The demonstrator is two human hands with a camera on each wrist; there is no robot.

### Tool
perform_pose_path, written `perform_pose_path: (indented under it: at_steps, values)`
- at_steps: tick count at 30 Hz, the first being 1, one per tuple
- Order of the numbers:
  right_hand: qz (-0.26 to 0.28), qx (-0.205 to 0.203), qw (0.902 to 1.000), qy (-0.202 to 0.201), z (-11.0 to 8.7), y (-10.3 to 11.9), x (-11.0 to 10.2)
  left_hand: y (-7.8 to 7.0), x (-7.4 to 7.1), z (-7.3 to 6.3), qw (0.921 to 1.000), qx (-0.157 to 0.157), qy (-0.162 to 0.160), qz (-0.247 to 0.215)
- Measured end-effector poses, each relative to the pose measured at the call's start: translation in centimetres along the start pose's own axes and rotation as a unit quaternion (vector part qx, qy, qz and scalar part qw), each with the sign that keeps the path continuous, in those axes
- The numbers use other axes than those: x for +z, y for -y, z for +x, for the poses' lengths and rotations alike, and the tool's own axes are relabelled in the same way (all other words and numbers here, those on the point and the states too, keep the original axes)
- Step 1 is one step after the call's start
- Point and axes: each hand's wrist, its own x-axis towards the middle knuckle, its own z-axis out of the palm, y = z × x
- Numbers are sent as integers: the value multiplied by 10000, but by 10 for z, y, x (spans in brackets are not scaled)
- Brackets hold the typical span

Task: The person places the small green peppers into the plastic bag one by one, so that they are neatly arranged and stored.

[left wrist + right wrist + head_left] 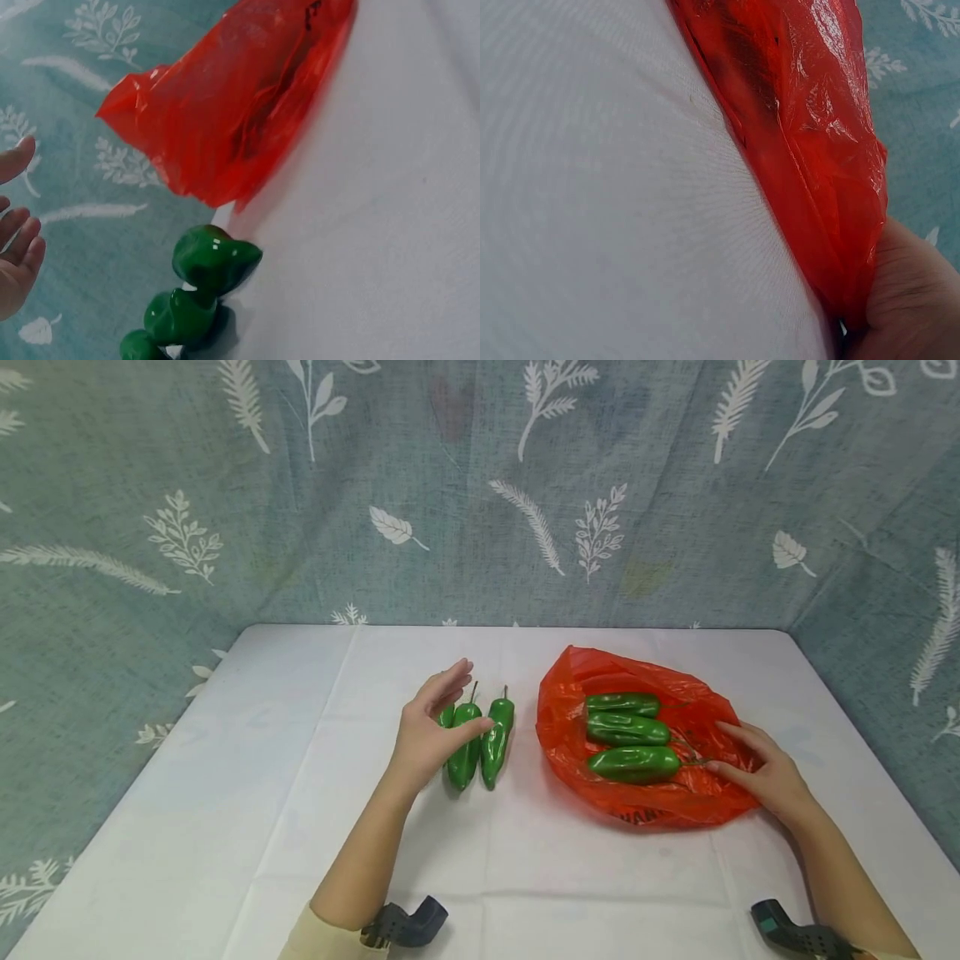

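In the head view my left hand [431,727] hovers by three green chili peppers, its thumb and fingers apart and nothing between them. The right pepper [496,739] and the middle pepper [463,745] show well. A third pepper [446,717] is mostly hidden behind that hand. My right hand [768,777] lies at the right side of a red plastic bag [573,781], fingers and thumb spread inside its opening. The thumb tip is near the stem of the front pepper in the bag [633,764]. Behind it are a middle pepper [626,728] and a back pepper [622,703].
A white cloth [300,860] covers the table. Blue-green fabric with white leaf prints [450,485] rises at the back and sides. Dark wrist-worn devices sit on the left wrist [408,925] and right wrist [798,931].
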Motion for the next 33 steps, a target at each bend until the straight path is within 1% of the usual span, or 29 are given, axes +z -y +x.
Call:
perform_pose_path:
  at_steps: [3, 5, 11, 15, 18, 22, 26, 30, 33]
  values:
    - [42, -21, 10000, -5, 0, 0, 0, 4, -6, 1, 9997, 116, -227, -68]
    - [66, -45, 10000, 0, 0, 0, 0, 7, -11, 2, 9993, 118, -339, -79]
    - [7, -82, 10000, 8, 2, 0, 1, 17, -20, 4, 9981, -130, -577, -142]
    - [-50, -20, 10000, 13, 1, 0, 0, 23, -21, 7, 9965, -249, -757, -241]
    - [-51, 37, 10000, 22, 1, -1, 0, 29, -21, 9, 9947, -436, -875, -326]
    - [-40, -14, 10000, 19, 0, -2, 0, 39, -20, 11, 9927, -751, -912, -228]
    - [-22, -104, 9999, -18, 1, -1, -1, 50, -20, 13, 9910, -962, -935, -40]
    - [7, -58, 10000, -6, 1, -2, -1, 60, -21, 13, 9888, -1202, -889, 21]
    - [9, -23, 10000, 9, 1, -2, -1, 68, -21, 11, 9877, -1312, -848, 57]
